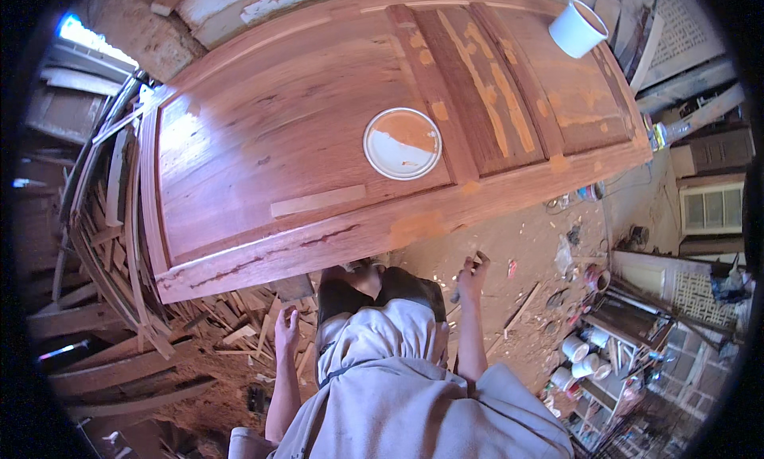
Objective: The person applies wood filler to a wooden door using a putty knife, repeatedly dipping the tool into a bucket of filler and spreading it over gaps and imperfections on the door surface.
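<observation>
- Your left hand point(286, 329) is low, beside your leg and near the front edge of the big wooden door point(263, 140). Its fingers bend a little, with a gap by the thumb, and you can see nothing in them.
- Your right hand point(473, 276) is on the other side of your legs, just past the door's front edge in this view. Its fingers are curled. A small dark thing point(454, 296) shows right beside it, but I cannot tell if you have hold of it, or how tightly the fingers close.
- The door lies flat in front of you, with its long side toward you.
- A round white lid point(390, 158) sits on the door, near the middle. Orange-brown paste point(406, 128) covers about half of it.
- Orange patches point(418, 226) mark the front edge, and more are on the right part of the door.
- A pale flat strip point(318, 201) lies left of the lid.
- A long, dark, jagged line point(263, 264) runs along the front edge.
- A white tub point(574, 33) stands at the far right corner.
- Wood scraps point(239, 324) lie in a messy heap on your left.
- White buckets point(585, 366) sit together on your right.
</observation>
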A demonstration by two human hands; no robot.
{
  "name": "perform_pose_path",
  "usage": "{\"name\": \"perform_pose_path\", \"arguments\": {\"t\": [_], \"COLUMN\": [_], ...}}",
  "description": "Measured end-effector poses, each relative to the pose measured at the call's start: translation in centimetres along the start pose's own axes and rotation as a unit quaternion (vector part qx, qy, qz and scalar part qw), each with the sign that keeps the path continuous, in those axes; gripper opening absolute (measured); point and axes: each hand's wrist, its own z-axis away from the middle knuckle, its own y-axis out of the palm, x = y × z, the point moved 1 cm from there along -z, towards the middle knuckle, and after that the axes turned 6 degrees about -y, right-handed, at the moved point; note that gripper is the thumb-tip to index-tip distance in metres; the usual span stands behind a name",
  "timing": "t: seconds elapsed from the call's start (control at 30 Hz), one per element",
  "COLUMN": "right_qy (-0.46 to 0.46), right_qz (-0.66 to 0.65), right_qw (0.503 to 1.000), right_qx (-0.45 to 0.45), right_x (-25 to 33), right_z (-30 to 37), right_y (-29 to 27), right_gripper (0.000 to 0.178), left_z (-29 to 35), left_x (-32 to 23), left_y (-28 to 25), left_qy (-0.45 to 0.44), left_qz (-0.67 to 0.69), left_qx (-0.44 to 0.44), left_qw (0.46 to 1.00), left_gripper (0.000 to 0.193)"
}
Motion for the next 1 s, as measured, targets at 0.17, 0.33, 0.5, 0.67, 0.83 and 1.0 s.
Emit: {"name": "perform_pose_path", "arguments": {"t": [0.17,0.33,0.5,0.67,0.83,1.0], "right_qy": [-0.026,-0.269,-0.218,-0.213,-0.244,-0.278], "right_qz": [0.009,0.354,0.629,0.632,0.543,0.601], "right_qw": [0.995,0.872,0.699,0.691,0.738,0.679], "right_qx": [0.092,0.203,0.261,0.28,0.317,0.318], "right_x": [4.4,11.0,15.6,15.1,16.8,16.8], "right_z": [-3.3,-8.3,-12.6,-13.1,-9.7,-7.4], "right_y": [-5.4,-5.2,-4.4,-1.8,0.2,2.1], "right_gripper": [0.023,0.046,0.047,0.038,0.039,0.042], "left_z": [1.4,0.8,0.0,-1.6,-2.7,-5.9], "left_x": [2.5,12.2,13.0,13.7,10.4,14.9], "left_y": [1.4,2.6,1.2,-0.6,-0.9,1.5], "left_qy": [-0.038,-0.082,-0.096,-0.099,-0.088,-0.056], "left_qz": [0.007,0.029,0.064,0.12,0.104,0.076], "left_qx": [-0.018,0.005,-0.014,-0.064,-0.034,0.009], "left_qw": [0.999,0.996,0.993,0.986,0.99,0.995], "left_gripper": [0.035,0.038,0.037,0.034,0.034,0.035]}}
